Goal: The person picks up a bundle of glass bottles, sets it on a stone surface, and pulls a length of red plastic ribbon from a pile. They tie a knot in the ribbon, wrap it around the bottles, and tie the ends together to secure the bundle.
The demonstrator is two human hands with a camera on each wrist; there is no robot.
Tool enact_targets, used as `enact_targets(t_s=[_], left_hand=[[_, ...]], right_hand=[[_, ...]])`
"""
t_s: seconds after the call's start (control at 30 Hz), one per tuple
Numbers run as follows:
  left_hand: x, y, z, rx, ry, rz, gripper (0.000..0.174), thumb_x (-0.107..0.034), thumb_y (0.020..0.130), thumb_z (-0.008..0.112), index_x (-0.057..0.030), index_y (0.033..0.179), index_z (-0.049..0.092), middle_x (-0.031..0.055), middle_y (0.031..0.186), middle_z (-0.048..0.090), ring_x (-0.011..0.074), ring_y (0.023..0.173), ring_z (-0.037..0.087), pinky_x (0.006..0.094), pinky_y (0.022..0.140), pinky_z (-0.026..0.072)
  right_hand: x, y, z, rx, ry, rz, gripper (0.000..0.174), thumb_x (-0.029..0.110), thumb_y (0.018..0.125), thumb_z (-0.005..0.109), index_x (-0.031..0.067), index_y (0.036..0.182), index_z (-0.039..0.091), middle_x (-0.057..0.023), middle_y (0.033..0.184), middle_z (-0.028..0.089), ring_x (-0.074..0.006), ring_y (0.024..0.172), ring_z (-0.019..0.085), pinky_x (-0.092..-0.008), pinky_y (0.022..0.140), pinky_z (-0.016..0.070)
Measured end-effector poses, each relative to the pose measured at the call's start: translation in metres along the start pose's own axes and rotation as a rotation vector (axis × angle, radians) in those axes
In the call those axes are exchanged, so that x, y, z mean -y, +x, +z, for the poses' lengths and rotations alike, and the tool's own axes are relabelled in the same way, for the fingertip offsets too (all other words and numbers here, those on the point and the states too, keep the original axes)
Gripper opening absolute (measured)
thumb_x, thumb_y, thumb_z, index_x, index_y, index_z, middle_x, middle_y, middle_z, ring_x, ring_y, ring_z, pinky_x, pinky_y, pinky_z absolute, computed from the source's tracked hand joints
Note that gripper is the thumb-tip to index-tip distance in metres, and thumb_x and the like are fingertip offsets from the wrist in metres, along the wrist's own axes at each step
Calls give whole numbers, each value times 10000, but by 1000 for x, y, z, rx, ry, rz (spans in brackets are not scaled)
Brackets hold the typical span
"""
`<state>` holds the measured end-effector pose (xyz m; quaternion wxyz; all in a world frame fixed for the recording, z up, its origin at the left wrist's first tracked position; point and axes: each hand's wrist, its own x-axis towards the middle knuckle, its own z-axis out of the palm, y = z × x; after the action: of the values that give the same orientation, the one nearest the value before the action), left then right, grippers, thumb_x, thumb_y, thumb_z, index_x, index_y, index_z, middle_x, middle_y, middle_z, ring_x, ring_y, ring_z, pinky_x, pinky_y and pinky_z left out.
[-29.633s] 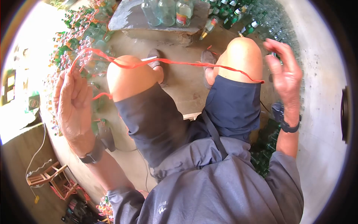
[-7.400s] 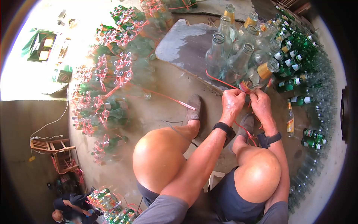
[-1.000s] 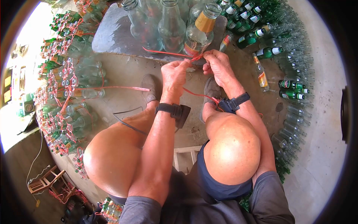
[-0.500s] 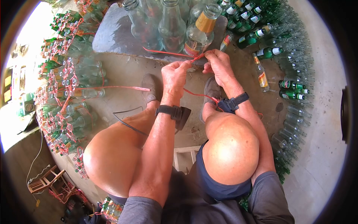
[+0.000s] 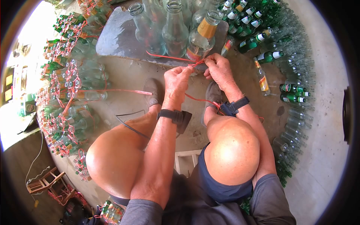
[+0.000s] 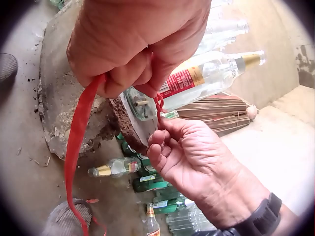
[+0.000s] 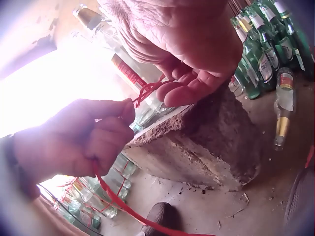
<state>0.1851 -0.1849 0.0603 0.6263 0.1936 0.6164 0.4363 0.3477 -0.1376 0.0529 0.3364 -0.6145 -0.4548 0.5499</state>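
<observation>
Clear bottles (image 5: 174, 32) stand on a stone slab (image 5: 116, 41), the front one (image 5: 201, 39) with a gold neck band and a red label. Red strip (image 5: 167, 57) runs low along their front to a twisted part between the hands. My left hand (image 5: 175, 84) pinches the strip there, fingers curled, and a loose length (image 6: 78, 128) hangs from it in the left wrist view. Close on its right, my right hand (image 5: 221, 71) pinches the strip between thumb and finger; in the right wrist view this hand (image 7: 182, 49) is above the twisted strip (image 7: 145, 92).
Tied bundles of bottles (image 5: 71, 78) lie along the left floor. Green bottles (image 5: 249, 43) and many clear ones line the right wall. A single labelled bottle (image 5: 262, 78) lies right of my right hand. A small wooden chair (image 5: 56, 183) is at lower left.
Compared with a second ago, the slab and bottles sit slightly lower in the head view. Both hands keep their pinch on the strip, close together. Earlier, the strip was stretched over the knees.
</observation>
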Motion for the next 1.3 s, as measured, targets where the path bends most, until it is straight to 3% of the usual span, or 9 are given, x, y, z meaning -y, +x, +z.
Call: enact_targets(t_s=[0.2,0.27,0.5,0.57,0.7,0.87,1.0,1.17,1.3], left_hand=[[3,5,3,-48,1,54,160,-170,874,738,-16,852,698,-89,601,436,29,457,317,225,416,240],[5,4,3,-57,11,84,146,-156,869,734,-16,845,700,-88,602,446,24,462,327,222,417,246],[5,0,5,-69,8,120,142,-146,861,731,-7,851,707,-89,600,443,20,466,329,219,418,243],[5,-2,6,-69,8,127,149,-146,862,730,0,867,708,-86,604,448,21,468,325,222,420,244],[4,-4,3,-34,20,100,167,-167,876,727,-3,888,698,-88,602,433,23,470,322,227,422,246],[5,-14,-3,238,-142,-21,196,-208,970,620,-16,955,656,-36,683,502,80,569,478,241,505,378],[5,-17,8,264,-237,-42,140,-159,1001,571,-27,1003,617,0,754,561,103,602,534,257,536,439],[1,-24,15,303,-391,-39,162,-131,992,574,-24,1109,608,63,967,654,179,862,644,347,780,556],[-16,-33,14,361,-273,-65,206,-127,978,595,-10,1148,605,106,1061,679,217,969,663,364,857,558]], right_hand=[[-5,3,5,-61,-182,-133,211,170,949,612,-40,939,619,-87,732,651,-129,528,631,-279,456,522],[-8,3,8,-148,-170,-171,156,119,907,598,-26,854,620,-122,628,646,-200,484,646,-341,484,513],[-12,7,8,-188,-208,-215,142,106,898,594,-21,841,620,-129,618,639,-206,477,639,-352,489,509],[-11,7,7,-152,-244,-186,176,147,940,620,-27,918,623,-81,689,639,-127,512,620,-278,457,521],[-3,4,3,-109,-165,-113,185,157,947,612,-27,949,631,-74,696,637,-122,521,619,-275,455,518],[7,-9,-16,59,23,54,305,254,960,570,-36,1017,645,-124,914,703,-191,692,695,-315,602,561],[6,-30,-28,241,43,134,379,337,979,563,-21,1075,641,-140,971,697,-192,828,703,-337,728,567],[33,-68,-38,709,211,320,456,427,1007,565,19,1203,616,-94,969,681,-175,875,675,-336,842,538],[37,-81,-64,590,-75,227,277,298,988,587,43,1031,685,8,735,573,-88,605,535,-250,536,438]])
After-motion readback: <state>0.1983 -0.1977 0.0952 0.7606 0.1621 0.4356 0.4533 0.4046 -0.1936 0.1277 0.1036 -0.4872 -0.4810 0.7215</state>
